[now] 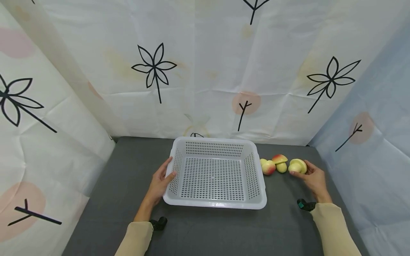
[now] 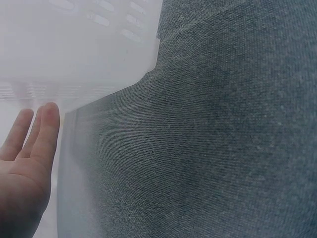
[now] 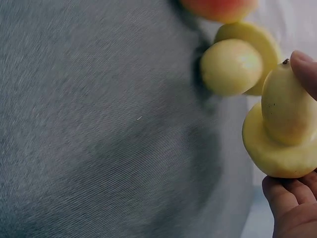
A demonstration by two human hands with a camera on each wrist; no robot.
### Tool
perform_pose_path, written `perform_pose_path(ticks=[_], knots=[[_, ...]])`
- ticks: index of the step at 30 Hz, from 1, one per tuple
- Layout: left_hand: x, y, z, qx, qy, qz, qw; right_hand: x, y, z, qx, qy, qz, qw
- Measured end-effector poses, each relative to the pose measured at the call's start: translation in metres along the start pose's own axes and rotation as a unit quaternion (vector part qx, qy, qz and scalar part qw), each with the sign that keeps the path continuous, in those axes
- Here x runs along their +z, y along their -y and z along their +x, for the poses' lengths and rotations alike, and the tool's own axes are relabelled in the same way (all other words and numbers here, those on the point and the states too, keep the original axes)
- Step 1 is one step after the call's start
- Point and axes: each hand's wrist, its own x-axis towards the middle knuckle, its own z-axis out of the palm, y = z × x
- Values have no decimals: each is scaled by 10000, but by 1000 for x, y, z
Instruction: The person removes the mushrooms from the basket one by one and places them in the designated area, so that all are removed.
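A white perforated plastic basket (image 1: pixel 214 205) stands in the middle of the table. My left hand (image 1: pixel 158 183) grips its left rim, thumb over the edge and fingers outside. In the left wrist view, straight fingers (image 2: pixel 47 131) reach up to the basket wall (image 2: pixel 94 54). To the right of the basket, my right hand (image 1: pixel 313 179) holds two yellow fruits (image 1: pixel 297 166) together. In the right wrist view the thumb presses the smaller, stemmed fruit (image 3: pixel 285 109), while fingertips (image 3: pixel 277 196) support the larger, rounded yellow fruit (image 3: pixel 267 158).
Between basket and right hand lie a red-and-yellow fruit (image 1: pixel 269 168), a longer red-topped fruit (image 1: pixel 279 158) and a small yellow fruit (image 1: pixel 281 168). The grey table (image 1: pixel 192 234) is bordered by patterned cloth walls (image 1: pixel 205 71) at the back and sides.
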Motion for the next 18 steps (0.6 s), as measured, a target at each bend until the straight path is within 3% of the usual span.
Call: perform_pose_path(ticks=[8,18], knots=[[1,1,1,5,-29,-27,10000,8,-16,6,116,18,-276,9996],[1,2,2,58,-16,-53,10000,14,-21,10,-13,-109,-219,9997]])
